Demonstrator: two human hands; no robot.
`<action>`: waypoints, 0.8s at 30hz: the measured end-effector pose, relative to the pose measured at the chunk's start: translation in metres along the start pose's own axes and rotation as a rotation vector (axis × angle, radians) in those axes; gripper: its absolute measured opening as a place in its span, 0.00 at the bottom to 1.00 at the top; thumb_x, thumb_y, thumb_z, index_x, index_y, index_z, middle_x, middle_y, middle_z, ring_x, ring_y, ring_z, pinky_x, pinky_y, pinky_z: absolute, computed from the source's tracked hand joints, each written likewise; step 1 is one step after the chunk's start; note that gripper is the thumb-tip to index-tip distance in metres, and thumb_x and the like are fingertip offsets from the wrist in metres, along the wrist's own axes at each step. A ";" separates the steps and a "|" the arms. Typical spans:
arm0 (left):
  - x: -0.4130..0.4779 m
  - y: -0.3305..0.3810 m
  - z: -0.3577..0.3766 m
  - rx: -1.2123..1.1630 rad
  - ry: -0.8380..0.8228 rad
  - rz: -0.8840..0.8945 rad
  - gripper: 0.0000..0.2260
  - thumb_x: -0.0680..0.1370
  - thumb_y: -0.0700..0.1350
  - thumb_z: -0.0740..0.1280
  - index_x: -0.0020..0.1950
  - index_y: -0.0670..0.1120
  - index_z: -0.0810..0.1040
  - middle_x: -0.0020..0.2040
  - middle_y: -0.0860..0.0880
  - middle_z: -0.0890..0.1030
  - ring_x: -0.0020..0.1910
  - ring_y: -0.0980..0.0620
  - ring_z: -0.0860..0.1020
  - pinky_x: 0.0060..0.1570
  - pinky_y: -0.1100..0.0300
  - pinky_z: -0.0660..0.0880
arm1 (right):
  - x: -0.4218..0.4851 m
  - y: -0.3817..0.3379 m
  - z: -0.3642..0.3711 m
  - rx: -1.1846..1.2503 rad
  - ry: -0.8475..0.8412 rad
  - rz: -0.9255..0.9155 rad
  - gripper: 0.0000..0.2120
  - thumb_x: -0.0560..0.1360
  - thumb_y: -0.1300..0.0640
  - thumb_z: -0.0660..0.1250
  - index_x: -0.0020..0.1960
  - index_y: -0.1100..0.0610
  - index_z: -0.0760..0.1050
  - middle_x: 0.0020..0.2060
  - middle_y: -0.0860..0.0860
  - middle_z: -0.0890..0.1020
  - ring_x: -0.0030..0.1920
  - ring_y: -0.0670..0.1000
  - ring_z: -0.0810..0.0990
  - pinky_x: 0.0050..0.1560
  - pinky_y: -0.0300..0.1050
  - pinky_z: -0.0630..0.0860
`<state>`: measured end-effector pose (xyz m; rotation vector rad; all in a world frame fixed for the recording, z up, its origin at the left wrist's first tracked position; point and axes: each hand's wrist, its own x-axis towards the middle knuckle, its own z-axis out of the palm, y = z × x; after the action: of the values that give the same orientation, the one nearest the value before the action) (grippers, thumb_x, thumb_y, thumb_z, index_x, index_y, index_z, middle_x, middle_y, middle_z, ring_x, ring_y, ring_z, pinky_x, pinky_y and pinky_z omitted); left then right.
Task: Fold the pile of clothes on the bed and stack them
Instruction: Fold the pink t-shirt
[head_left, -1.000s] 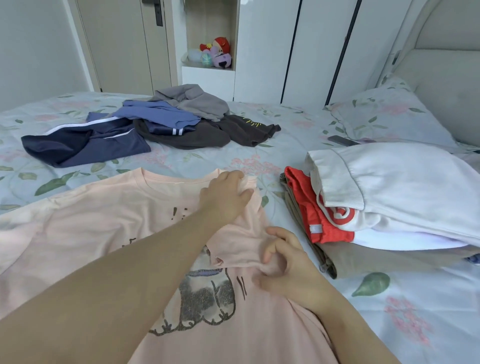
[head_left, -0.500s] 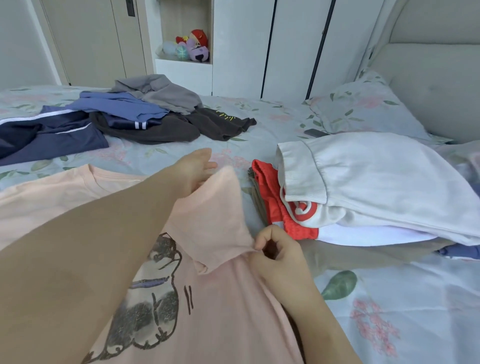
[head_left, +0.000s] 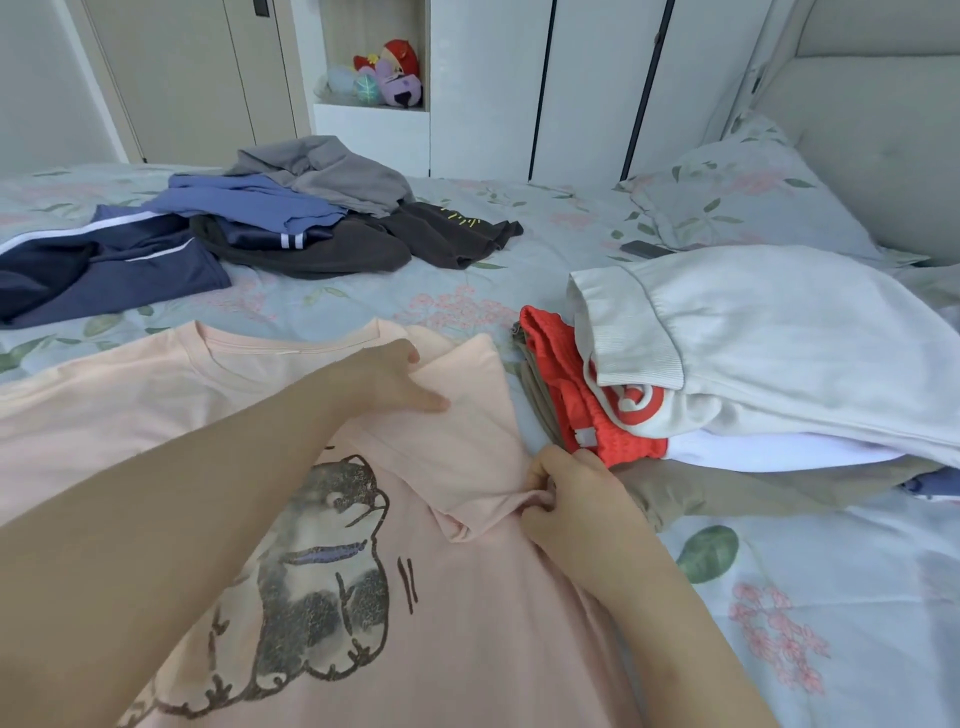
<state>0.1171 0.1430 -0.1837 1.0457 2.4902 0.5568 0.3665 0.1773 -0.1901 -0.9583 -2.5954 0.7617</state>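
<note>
The pink T-shirt (head_left: 467, 623) lies flat on the bed (head_left: 571, 244), just beside the folded stack (head_left: 779, 338). Its long axis runs away from the person, with the collar at the far end (print side up). The left hand (head_left: 395, 384) pinches the turned-in sleeve (head_left: 467, 441), and the right hand (head_left: 566, 499) pinches the cloth at the underarm.

pink T-shirt (head_left: 467, 649): cut by left and bottom edges, print partly under left arm (head_left: 182, 519) | right hand (head_left: 576, 499): fingertips buried in cloth | folded stack (head_left: 613, 431): cut by right edge, lower layers under white top (head_left: 779, 338) | dark flat object (head_left: 644, 249): half hidden, unidentifiable | shelf toys (head_left: 387, 73): too small to tell
</note>
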 end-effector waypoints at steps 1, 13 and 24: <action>-0.005 -0.003 -0.005 -0.035 -0.040 0.007 0.34 0.70 0.53 0.74 0.72 0.52 0.62 0.70 0.49 0.67 0.64 0.47 0.68 0.54 0.58 0.65 | -0.002 -0.003 -0.003 -0.029 -0.033 0.022 0.07 0.74 0.59 0.62 0.51 0.58 0.71 0.47 0.50 0.68 0.48 0.53 0.73 0.45 0.44 0.70; -0.115 -0.073 -0.006 -0.031 0.281 0.147 0.17 0.79 0.38 0.61 0.67 0.47 0.72 0.67 0.46 0.72 0.63 0.48 0.71 0.61 0.61 0.66 | -0.019 -0.088 0.018 -0.395 -0.152 -0.265 0.20 0.78 0.47 0.55 0.69 0.48 0.64 0.71 0.47 0.61 0.71 0.52 0.56 0.66 0.49 0.58; -0.246 -0.196 -0.047 0.127 0.954 -0.314 0.12 0.71 0.35 0.68 0.53 0.43 0.82 0.56 0.43 0.80 0.58 0.39 0.74 0.52 0.47 0.68 | -0.024 -0.192 0.164 -0.230 -0.112 -0.179 0.22 0.80 0.48 0.48 0.73 0.41 0.58 0.75 0.47 0.55 0.75 0.53 0.47 0.71 0.60 0.37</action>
<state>0.1393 -0.1740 -0.1943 0.4205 3.4505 0.9663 0.2159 -0.0243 -0.2194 -0.7462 -2.8662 0.4914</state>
